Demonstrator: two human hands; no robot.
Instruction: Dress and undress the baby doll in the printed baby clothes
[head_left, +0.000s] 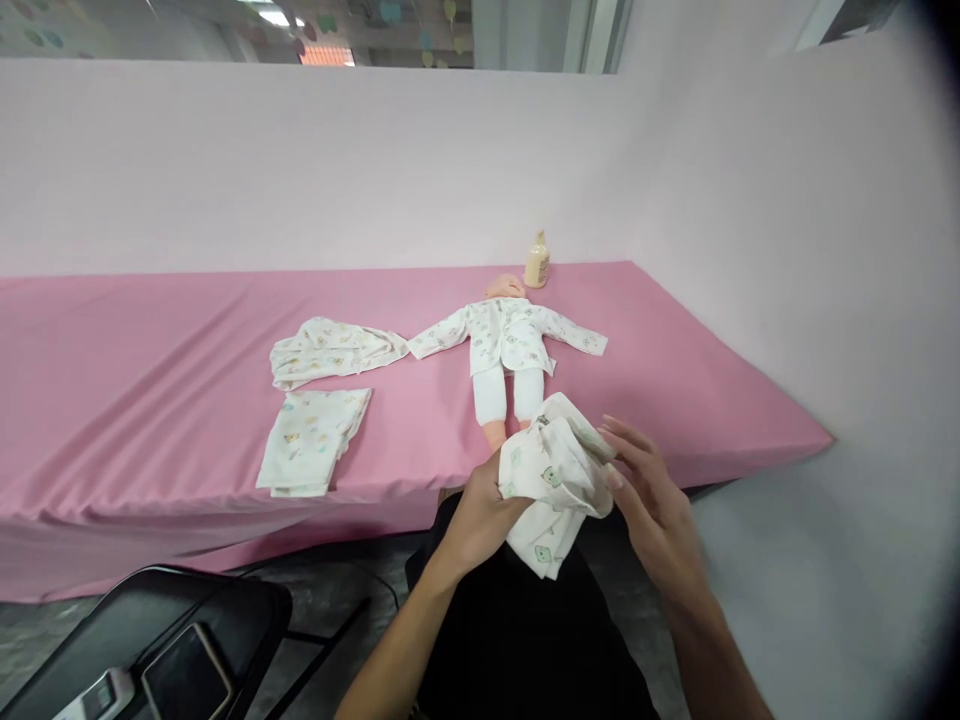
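Observation:
A bunched white baby garment [559,470] with small green prints hangs over my lap, in front of the pink-covered bed. My left hand [484,515] grips its left side, thumb in front. At its right edge is my right hand [660,505], fingers stretched and thumb apart, the tips at or touching the cloth; whether they press on it is hard to tell. Beyond lies a baby doll [506,288] on its back, in a printed white jacket [501,335] with sleeves spread and white trousers [490,395]. The garment partly hides its lower legs.
Left of the doll lie a printed garment [330,350] and a folded printed cloth [311,440] on the pink sheet [150,390]. A pump bottle [537,262] stands by the doll's head. A black chair [247,605] at lower left holds a phone-like device [187,675]. A wall [840,300] borders the right.

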